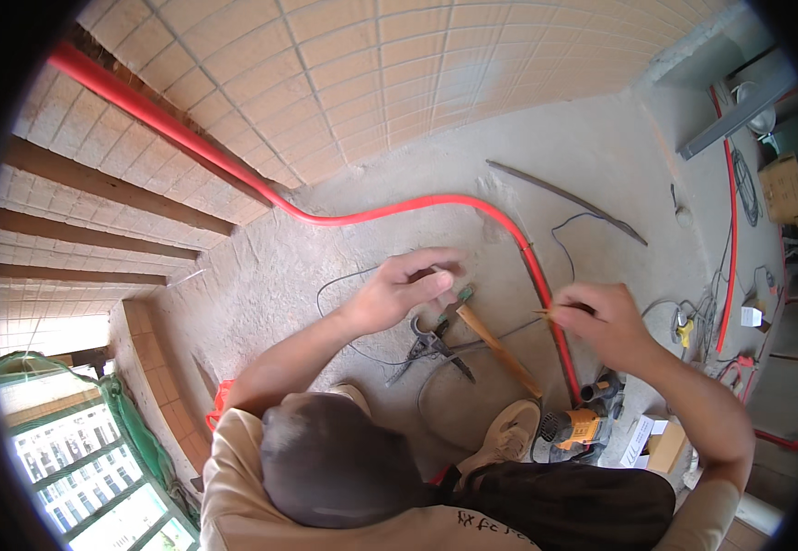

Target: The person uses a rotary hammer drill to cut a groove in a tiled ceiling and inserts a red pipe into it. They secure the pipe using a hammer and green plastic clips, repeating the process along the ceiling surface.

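Observation:
My left hand [404,292] is raised over the floor with curled, slightly blurred fingers. Thumb and forefinger come close together around something pale that I cannot make out. Across from it, my right hand [601,323] pinches a thin, brownish, pointed piece [543,312], just above the red pipe. Below and between the hands lies a hammer with a wooden handle [498,352], its head partly hidden near my left fingers. A dark grey clamp-like tool [434,343] rests beside it. The red pipe [422,203] runs down from the left wall and bends across the floor toward me.
An orange and black power tool [579,428] stands by my shoe [510,432], next to an open carton [663,447]. A dark metal bar [569,201] lies near the tiled wall [399,83]. Cables [684,317] and another red pipe [730,248] are at the right.

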### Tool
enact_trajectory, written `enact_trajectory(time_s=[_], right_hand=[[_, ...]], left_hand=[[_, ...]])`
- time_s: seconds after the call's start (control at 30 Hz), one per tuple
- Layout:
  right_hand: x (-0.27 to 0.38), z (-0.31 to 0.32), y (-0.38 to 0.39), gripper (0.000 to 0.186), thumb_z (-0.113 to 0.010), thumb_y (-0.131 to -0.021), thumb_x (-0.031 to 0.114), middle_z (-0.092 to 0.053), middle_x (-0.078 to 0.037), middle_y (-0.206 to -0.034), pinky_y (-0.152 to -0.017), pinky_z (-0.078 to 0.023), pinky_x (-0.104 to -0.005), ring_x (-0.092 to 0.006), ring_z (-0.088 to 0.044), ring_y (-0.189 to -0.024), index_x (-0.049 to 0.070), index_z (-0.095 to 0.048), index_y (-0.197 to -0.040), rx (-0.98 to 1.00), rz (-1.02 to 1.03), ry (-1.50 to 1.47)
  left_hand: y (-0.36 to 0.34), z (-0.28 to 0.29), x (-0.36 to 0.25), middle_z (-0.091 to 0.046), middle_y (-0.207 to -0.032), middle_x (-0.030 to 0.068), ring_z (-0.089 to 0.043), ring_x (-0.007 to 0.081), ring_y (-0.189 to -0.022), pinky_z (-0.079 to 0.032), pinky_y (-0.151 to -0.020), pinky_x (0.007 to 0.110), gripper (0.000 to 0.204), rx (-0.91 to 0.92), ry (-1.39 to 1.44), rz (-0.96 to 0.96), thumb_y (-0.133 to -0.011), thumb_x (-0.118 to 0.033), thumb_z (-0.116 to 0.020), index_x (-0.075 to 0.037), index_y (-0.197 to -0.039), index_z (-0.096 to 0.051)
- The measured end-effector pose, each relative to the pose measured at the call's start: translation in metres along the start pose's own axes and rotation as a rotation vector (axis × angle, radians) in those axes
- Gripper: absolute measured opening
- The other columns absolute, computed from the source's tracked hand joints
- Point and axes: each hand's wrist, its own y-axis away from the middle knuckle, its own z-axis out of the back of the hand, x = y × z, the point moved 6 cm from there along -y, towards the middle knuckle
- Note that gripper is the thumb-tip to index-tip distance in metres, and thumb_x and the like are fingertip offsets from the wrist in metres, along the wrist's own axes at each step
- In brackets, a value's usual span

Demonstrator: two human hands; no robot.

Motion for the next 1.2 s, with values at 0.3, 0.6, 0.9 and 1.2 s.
enact_trajectory(time_s=[0.3,0.6,0.9,1.2], right_hand=[[-0.019,-0.134,-0.170,0.019,-0.064,-0.091,0.017,-0.058,-0.016,-0.067,-0.059,-0.044,-0.0395,-0.0257,-0.055,-0.061,-0.001,-0.065,-0.089,0.022,0.092,0.070],[-0.047,-0.156,-0.193,0.032,-0.065,-0.091,0.009,-0.067,-0.020,-0.089,-0.069,-0.051,-0.0495,-0.0417,-0.064,-0.077,0.002,-0.065,-0.122,-0.394,0.330,0.167],[-0.114,-0.167,-0.135,0.039,-0.073,-0.087,0.016,-0.059,-0.019,-0.109,-0.080,-0.049,-0.0452,-0.0390,-0.060,-0.093,0.002,-0.056,-0.118,-0.282,-0.067,0.219],[-0.186,-0.190,-0.053,0.035,-0.073,-0.088,0.015,-0.059,-0.022,-0.107,-0.082,-0.046,-0.0502,-0.0438,-0.058,-0.098,0.002,-0.055,-0.115,-0.242,-0.204,0.270]], left_hand=[[-0.036,0.081,0.070,-0.071,-0.085,0.0096,-0.066,0.0126,-0.072,-0.054,-0.066,0.027,0.007,-0.176,0.003,-0.054,-0.085,0.006,-0.071,0.004,-0.091,-0.069],[-0.059,0.122,0.123,-0.070,-0.087,0.0074,-0.064,0.0104,-0.077,-0.051,-0.068,0.025,0.018,-0.363,-0.001,0.159,-0.079,0.010,-0.066,0.002,-0.095,-0.068],[-0.106,0.191,0.062,-0.069,-0.086,0.0046,-0.065,0.0135,-0.081,-0.053,-0.078,0.028,0.016,-0.508,-0.425,-0.250,-0.090,0.009,-0.056,0.002,-0.100,-0.068],[-0.130,0.205,0.101,-0.067,-0.093,0.0066,-0.066,0.0150,-0.090,-0.053,-0.084,0.030,0.015,-0.321,-0.133,-0.101,-0.093,0.011,-0.053,0.003,-0.094,-0.064]])
